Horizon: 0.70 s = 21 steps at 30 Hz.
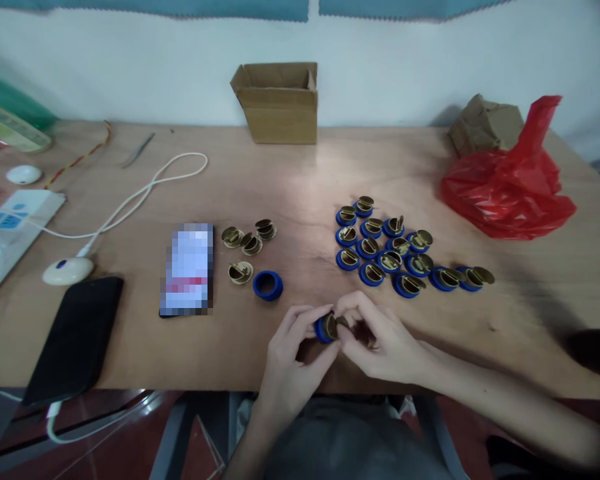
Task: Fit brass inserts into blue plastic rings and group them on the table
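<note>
My left hand (291,353) and my right hand (380,340) meet near the table's front edge, fingers pinched together. Between them is a blue ring with a brass part (327,327); the left fingers grip the blue ring, the right fingers pinch the brass piece set in it. To the left lie several loose brass parts (247,243) and one loose blue ring (267,285). To the right sits a cluster of several assembled blue-and-brass pieces (390,253).
A phone with a lit screen (187,269) and a dark phone (75,337) lie at the left, beside a white cable (145,193) and white devices. A cardboard box (277,101) stands at the back, a red plastic bag (510,187) at the right.
</note>
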### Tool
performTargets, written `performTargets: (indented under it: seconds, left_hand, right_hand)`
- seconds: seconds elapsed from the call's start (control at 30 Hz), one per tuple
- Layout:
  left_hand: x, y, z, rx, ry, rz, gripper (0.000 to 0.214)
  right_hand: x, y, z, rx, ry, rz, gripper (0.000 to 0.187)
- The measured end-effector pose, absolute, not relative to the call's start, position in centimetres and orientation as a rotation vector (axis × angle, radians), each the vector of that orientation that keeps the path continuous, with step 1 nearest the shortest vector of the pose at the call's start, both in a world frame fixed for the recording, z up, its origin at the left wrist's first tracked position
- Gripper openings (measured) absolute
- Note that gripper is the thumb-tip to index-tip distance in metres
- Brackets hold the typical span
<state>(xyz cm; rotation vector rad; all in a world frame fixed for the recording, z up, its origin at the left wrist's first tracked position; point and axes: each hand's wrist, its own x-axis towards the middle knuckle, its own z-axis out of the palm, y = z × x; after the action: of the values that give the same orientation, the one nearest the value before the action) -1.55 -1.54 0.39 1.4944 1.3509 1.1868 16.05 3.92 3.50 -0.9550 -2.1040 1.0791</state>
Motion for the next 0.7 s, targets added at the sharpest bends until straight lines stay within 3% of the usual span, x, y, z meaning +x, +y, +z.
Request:
performTargets:
  seconds: [0.13, 0.33, 0.7]
  left_hand:
    - [-1.5, -1.6, 0.1, 1.456, 1.338, 1.147, 0.042]
    - [-1.7, -1.7, 0.0, 1.472, 1.398, 1.157, 0.017]
    - [-3.5, -2.0, 0.7, 1.619, 1.753, 1.561, 0.022]
  right_hand:
    - [16.6, 4.9, 3.1, -1.076, -2.058, 0.758, 0.019]
    - [17.3, 6.6, 2.7, -1.275, -2.182, 0.387, 0.01]
    - [17.6, 7.2, 1.6, -1.149, -2.308, 0.357, 0.009]
